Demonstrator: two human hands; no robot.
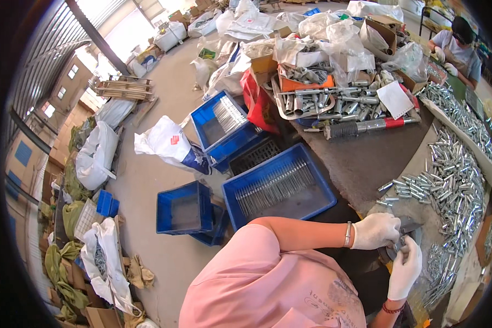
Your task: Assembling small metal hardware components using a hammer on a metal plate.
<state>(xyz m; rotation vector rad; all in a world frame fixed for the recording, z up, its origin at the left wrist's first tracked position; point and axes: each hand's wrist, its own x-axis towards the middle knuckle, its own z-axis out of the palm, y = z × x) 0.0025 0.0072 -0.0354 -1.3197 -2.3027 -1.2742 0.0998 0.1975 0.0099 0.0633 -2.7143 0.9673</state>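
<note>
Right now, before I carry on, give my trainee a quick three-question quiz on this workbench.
1. True or false: both hands wear white gloves.
2. What do the left hand and right hand hold between them? A) a dark metal tool B) a white sack C) a blue crate
3. Which wrist carries the silver bracelet?

Key: 1. True. 2. A, the dark metal tool, beside the heap of silver tubes on the table. 3. The left.

Bright daylight, strong fisheye edge warp
</note>
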